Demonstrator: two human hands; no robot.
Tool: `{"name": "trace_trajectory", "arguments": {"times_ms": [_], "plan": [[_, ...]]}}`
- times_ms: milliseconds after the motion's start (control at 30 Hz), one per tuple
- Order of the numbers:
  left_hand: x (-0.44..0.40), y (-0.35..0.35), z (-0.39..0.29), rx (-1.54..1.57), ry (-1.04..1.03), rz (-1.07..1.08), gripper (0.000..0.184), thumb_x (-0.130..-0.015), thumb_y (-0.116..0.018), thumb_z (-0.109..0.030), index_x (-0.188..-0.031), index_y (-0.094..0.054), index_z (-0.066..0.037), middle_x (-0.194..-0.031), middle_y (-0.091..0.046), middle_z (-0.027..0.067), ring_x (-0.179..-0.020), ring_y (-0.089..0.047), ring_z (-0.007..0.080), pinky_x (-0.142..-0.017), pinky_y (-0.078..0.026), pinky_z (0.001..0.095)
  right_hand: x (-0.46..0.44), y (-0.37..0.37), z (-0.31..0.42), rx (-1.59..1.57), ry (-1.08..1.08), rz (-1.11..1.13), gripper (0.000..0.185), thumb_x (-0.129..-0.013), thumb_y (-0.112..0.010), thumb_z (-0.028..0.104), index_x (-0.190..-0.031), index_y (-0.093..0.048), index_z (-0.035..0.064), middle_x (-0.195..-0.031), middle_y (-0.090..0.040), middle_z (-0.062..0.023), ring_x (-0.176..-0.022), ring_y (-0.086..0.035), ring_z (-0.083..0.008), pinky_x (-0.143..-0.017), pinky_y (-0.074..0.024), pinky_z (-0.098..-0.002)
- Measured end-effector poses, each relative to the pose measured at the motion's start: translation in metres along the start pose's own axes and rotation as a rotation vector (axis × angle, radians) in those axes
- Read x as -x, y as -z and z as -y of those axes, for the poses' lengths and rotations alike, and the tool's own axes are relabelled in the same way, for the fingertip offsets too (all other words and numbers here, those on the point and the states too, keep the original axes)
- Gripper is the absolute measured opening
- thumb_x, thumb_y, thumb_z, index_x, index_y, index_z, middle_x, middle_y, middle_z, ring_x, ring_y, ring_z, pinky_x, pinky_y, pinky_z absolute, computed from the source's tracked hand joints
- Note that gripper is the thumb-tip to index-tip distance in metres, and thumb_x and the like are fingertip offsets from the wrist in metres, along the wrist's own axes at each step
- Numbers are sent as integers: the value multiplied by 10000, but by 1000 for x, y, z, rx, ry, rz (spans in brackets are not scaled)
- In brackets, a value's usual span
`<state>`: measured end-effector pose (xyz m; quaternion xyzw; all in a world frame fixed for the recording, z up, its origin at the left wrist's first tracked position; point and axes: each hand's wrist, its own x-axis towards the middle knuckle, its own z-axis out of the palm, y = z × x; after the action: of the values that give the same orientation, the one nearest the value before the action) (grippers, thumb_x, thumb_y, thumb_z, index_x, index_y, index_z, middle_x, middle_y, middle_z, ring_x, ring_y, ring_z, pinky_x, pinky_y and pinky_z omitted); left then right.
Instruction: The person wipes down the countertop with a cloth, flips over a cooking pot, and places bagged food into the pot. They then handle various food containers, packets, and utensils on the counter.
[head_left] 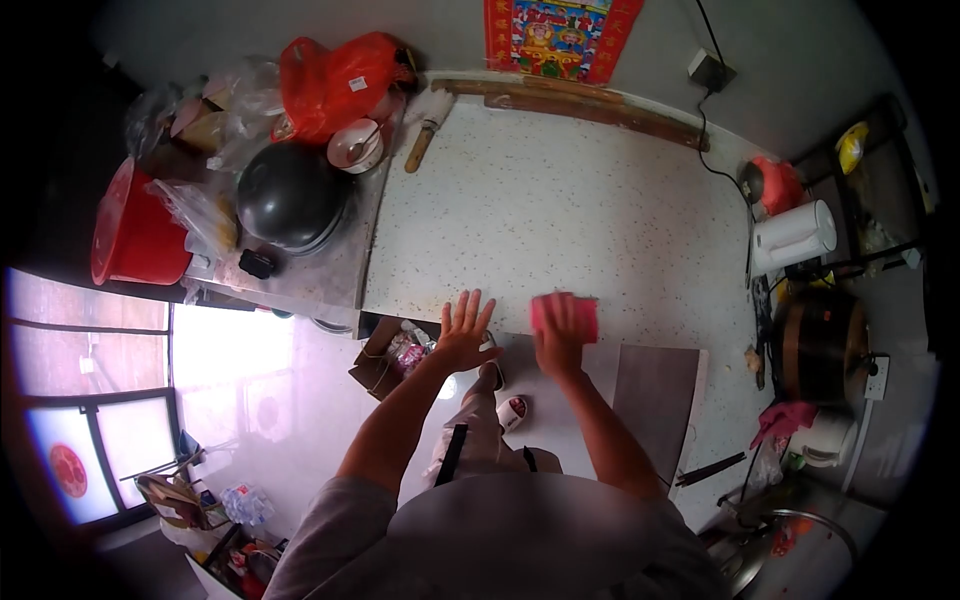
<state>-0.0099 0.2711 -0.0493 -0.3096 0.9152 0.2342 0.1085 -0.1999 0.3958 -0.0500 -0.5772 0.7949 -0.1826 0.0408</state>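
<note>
My left hand (465, 330) rests at the front edge of the speckled white countertop (560, 210), fingers spread and nothing in it. To its right, my right hand (560, 335) presses a pink cloth (588, 318) against the counter near the same edge. The fingers lie over the cloth, slightly blurred, and cover much of it. A brush with a wooden handle (420, 148) lies at the far left of the counter, away from both hands.
On the left stand a dark upturned wok (290, 195), a red bucket (140, 230), a white bowl (356, 147) with a spoon and a red plastic bag (335, 85). A white kettle (795, 237) and a brown-black pot (822, 340) are at the right. Below sits a cardboard box (375, 362).
</note>
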Motion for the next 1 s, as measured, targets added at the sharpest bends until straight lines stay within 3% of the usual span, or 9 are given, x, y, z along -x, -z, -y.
{"name": "trace_trajectory", "arguments": {"times_ms": [100,133,233,333,433,533,667,767,1000], "plan": [[0,0,-1,34,-14,-9,1013,-806,-614,-592,-1525,-67,-134,-1568,27,226,-1449,39,408,-1106,-8,633,-5,25,-39,-158,260,103,540,-859,-613,246,-1372,-469,155,-1445,-394,-153,-1364,-318,-375,-1092,-242,-549],[0,1,0,39,-15,-9,1014,-805,-617,-589,-1525,-67,-134,-1569,27,224,-1450,39,407,-1107,-6,630,-5,28,-52,-92,220,126,517,-865,-607,251,-1360,-489,162,-1437,-416,-127,-1360,-336,-339,-1093,-254,-529],[1,0,1,31,-13,-7,1015,-805,-619,-586,-1526,-64,-136,-1571,26,219,-1451,39,402,-1112,0,621,-10,19,-69,-81,-21,-109,567,-838,-629,212,-1373,-463,126,-1430,-396,-183,-1344,-326,-407,-1095,-241,-557],[0,1,-1,25,-3,8,1014,-807,-615,-589,-1527,-60,-140,-1572,26,215,-1452,42,397,-1116,5,614,-10,-10,-18,101,-317,-202,594,-832,-617,184,-1391,-428,111,-1443,-359,-205,-1344,-300,-445,-1093,-228,-586],[1,3,-1,27,0,17,1012,-810,-606,-598,-1528,-55,-145,-1573,29,211,-1453,48,393,-1119,8,609,-3,3,5,-1,-62,-17,576,-857,-596,206,-1401,-420,139,-1457,-356,-181,-1358,-294,-417,-1085,-233,-587],[1,1,0,21,-6,12,1010,-811,-601,-603,-1529,-53,-150,-1574,29,209,-1454,52,389,-1121,9,605,-6,31,-39,-49,230,87,548,-860,-606,238,-1380,-458,151,-1431,-419,-135,-1349,-349,-346,-1075,-270,-546],[1,2,-1,17,0,18,1007,-812,-598,-604,-1529,-54,-152,-1575,29,207,-1454,55,387,-1122,10,603,-13,16,-73,3,-76,-135,564,-830,-623,182,-1365,-462,111,-1417,-418,-175,-1335,-336,-407,-1078,-282,-527],[1,1,-1,12,1,3,1009,-813,-595,-608,-1529,-50,-151,-1575,31,206,-1453,58,389,-1120,14,605,-10,6,-20,136,-225,-176,560,-839,-612,174,-1366,-449,79,-1416,-405,-191,-1335,-334,-411,-1086,-273,-541],[2,3,-2,14,6,22,1015,-814,-592,-611,-1528,-39,-149,-1572,41,214,-1452,67,392,-1119,14,605,-3,35,-69,-25,37,28,587,-830,-632,183,-1380,-441,108,-1436,-385,-187,-1334,-318,-443,-1092,-265,-537]]}}
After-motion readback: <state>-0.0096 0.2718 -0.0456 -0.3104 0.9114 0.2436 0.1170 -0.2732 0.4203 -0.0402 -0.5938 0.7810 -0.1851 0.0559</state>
